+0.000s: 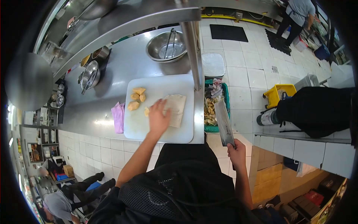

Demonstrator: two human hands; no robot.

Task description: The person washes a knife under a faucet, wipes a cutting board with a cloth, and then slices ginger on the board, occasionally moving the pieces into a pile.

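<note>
A white cutting board [149,82] lies on the steel counter. On its left part sit several peeled yellowish chunks [133,105], and a folded pale cloth [178,108] lies on its right part. My left hand [159,117] is over the board between them, fingers spread, its fingertips at the cloth's left edge; a small yellow piece [146,111] shows beside it. Away from the board, my right hand [236,152] grips the handle of a cleaver [223,123], whose wide blade points up and away above the floor, beside the green crate.
A green crate [212,129] of scraps stands right of the counter. On the counter are a purple cloth [118,117], a large steel bowl [158,46] with tongs and a smaller bowl [90,74]. A shelf post [194,56] rises behind the board. Two people stand farther off.
</note>
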